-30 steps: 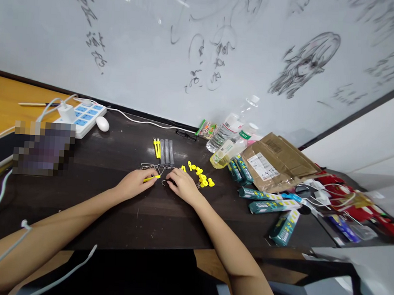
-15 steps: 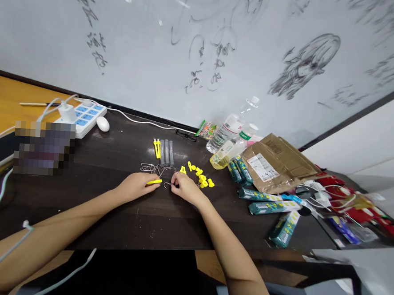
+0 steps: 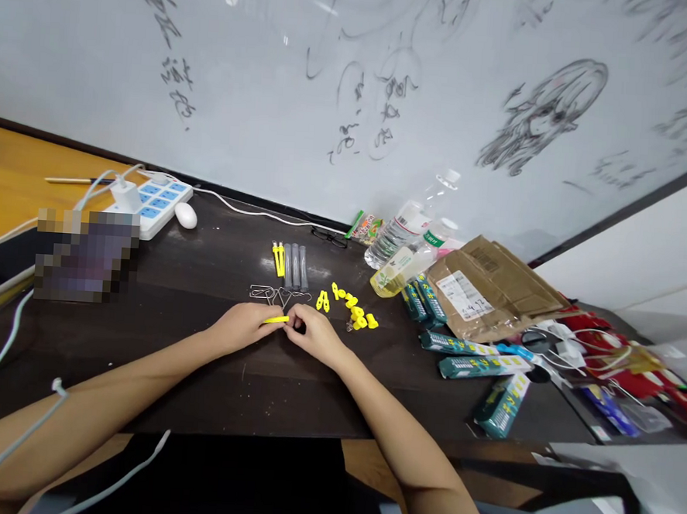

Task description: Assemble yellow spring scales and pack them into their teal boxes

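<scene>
My left hand [image 3: 244, 328] is closed on a slim yellow plastic strip [image 3: 275, 319], pinched between thumb and fingers. Against the strip's right end, my right hand [image 3: 315, 334] has its fingertips pinched together; the small metal wire hook seen there earlier is now mostly hidden by the fingers. Just beyond both hands lie several bent wire pieces [image 3: 267, 292]. Behind these are clear grey tubes [image 3: 295, 267] in a row, with thin yellow sticks [image 3: 278, 259] beside them. Several small yellow plastic parts [image 3: 358, 317] are scattered to the right of my right hand.
Two plastic bottles [image 3: 394, 272] and a brown cardboard parcel [image 3: 481, 289] stand to the right, with several green boxes [image 3: 485, 366] before them. A power strip [image 3: 164, 203] and a white mouse [image 3: 186, 215] are at left. A whiteboard [image 3: 241, 111] rises behind the table.
My right hand has moved left, bringing the wire hook up to the end of the yellow strip. The gap between my hands has closed. The view has shifted slightly.
</scene>
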Action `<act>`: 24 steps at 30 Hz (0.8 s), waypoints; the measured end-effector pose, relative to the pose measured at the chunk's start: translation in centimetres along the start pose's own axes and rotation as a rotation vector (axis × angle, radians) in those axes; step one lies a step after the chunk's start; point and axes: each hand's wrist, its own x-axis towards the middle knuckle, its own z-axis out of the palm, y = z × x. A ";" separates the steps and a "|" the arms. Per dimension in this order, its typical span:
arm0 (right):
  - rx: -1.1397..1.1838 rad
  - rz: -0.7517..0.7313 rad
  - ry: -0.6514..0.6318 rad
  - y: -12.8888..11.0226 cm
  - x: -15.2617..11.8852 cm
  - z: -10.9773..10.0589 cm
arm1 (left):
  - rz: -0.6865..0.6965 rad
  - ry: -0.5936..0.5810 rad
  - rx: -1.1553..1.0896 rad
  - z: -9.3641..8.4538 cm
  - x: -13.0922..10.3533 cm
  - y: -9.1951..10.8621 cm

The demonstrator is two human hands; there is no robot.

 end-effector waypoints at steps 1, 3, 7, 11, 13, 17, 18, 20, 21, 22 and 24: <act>0.054 0.024 0.015 0.0 0.0 0.1 | -0.013 0.019 -0.027 -0.1 0.0 0.2; 0.217 0.081 0.044 0.2 0.1 0.3 | -0.051 0.061 -0.114 -0.3 0.1 0.5; 0.620 0.169 0.104 0.5 0.4 0.4 | -0.117 0.093 -0.297 -0.7 0.2 0.8; 0.778 0.148 0.167 0.6 0.7 0.4 | -0.149 0.063 -0.386 -0.6 0.2 0.7; 0.758 0.123 0.196 0.6 0.6 0.5 | -0.171 0.039 -0.429 -0.5 0.1 0.6; 0.621 0.059 0.209 0.6 0.3 0.9 | -0.197 0.006 -0.473 -0.1 0.1 0.4; 0.589 0.045 0.207 0.6 0.3 1.0 | -0.200 0.003 -0.485 0.0 0.1 0.4; 0.547 0.032 0.208 0.6 0.2 1.2 | -0.202 -0.001 -0.514 0.1 0.0 0.3; 0.536 0.034 0.213 0.6 0.2 1.2 | -0.202 -0.005 -0.530 0.2 0.0 0.3; 0.528 0.043 0.218 0.6 0.2 1.3 | -0.204 -0.012 -0.543 0.2 0.0 0.2; 0.514 0.071 0.228 0.6 0.3 1.2 | -0.209 -0.029 -0.558 0.3 0.0 0.2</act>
